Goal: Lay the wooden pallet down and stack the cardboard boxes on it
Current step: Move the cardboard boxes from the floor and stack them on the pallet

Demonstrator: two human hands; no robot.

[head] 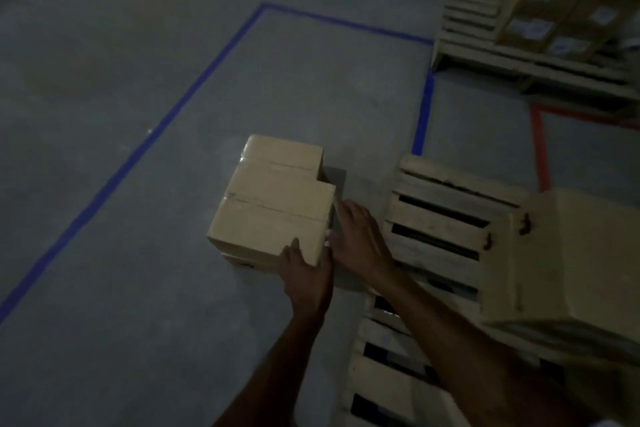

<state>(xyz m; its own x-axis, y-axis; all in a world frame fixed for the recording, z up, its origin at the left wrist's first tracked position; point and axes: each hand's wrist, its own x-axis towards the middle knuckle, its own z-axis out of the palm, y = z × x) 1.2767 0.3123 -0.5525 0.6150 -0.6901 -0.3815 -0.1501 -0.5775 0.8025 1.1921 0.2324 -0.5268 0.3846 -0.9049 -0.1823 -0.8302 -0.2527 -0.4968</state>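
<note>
Gripping box [273, 204], two hands [332, 253]

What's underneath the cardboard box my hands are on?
Under the top cardboard box, the pale edge of another box peeks out at its near side, resting on the grey floor. The rest of it is covered by the top box and the left hand.

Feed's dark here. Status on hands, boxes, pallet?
Left hand and right hand on the near corner of the floor box stack, not lifted. Pallet lies flat alongside, one box aboard. Path clear.
</note>
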